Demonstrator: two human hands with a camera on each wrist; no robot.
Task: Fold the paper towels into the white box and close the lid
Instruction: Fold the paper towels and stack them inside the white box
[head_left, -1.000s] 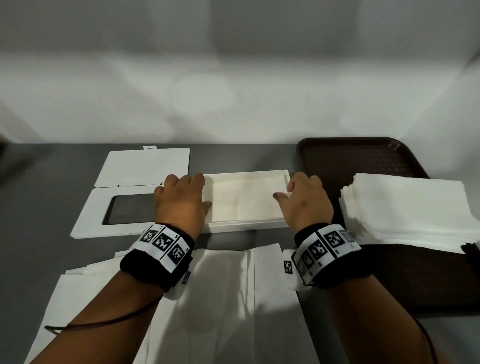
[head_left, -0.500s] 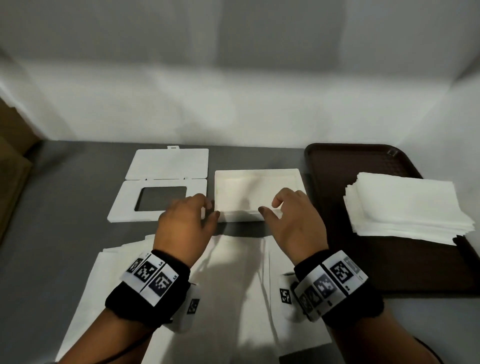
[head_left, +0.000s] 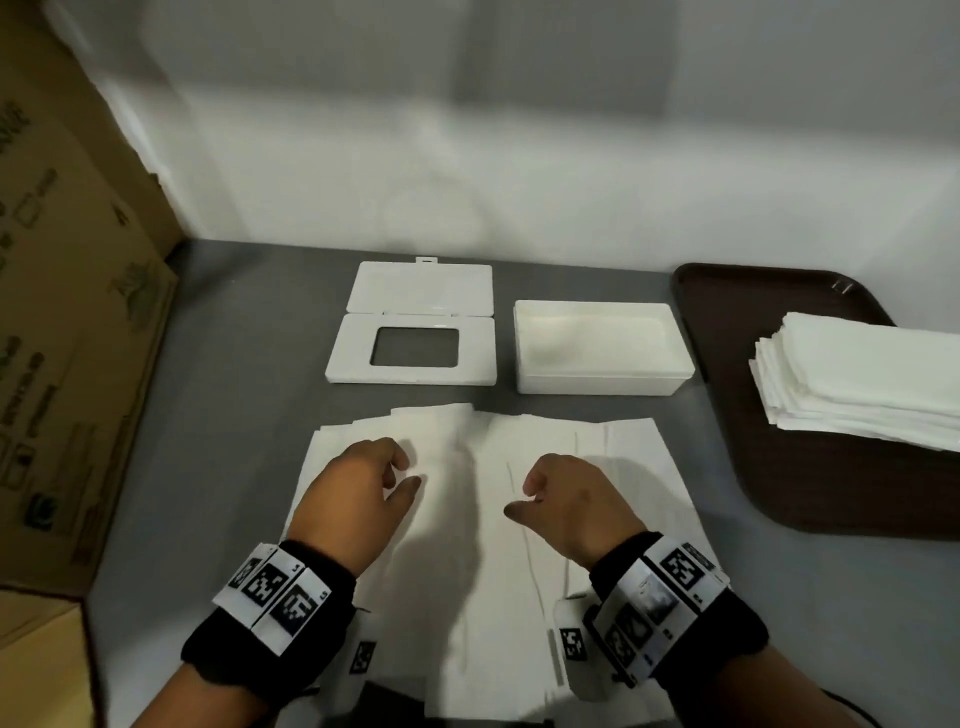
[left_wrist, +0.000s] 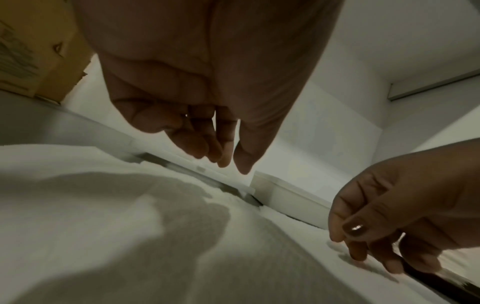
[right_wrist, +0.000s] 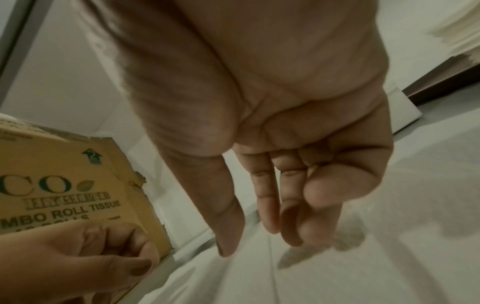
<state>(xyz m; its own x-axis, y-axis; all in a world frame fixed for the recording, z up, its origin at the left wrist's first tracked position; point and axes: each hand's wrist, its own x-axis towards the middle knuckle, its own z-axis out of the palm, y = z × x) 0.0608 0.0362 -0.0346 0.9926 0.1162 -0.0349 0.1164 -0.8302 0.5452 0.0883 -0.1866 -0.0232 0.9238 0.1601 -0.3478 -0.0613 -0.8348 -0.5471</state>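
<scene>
Desk (head_left: 234, 415): grey surface, white wall behind.

White box (head_left: 597, 348): open tray at centre-right of desk, far side of the spread towels, just left of the brown tray; some white content inside, kind unclear.

Lid (head_left: 415, 325): off the box, lying flat just beside its left end; hinged flap folded back, rectangular window showing the desk.

Paper towels (head_left: 467, 545): overlapping white sheets spread flat on the near desk, below both hands.

Left hand (head_left: 358, 493): hovering over left part of the towels, grip loosely curled, thumb apart from fingers, empty. Same in left wrist view (left_wrist: 207, 102); fingertips clear of the paper.

Right hand (head_left: 576, 501): hovering over right part of the towels, grip loosely curled, empty. Right wrist view (right_wrist: 272, 144): fingers hanging down, nothing held.

Brown tray (head_left: 831, 493): right edge of desk, carrying a stack of folded towels (head_left: 857, 379).

Cardboard box (head_left: 67, 312): at left, printed lettering.
</scene>
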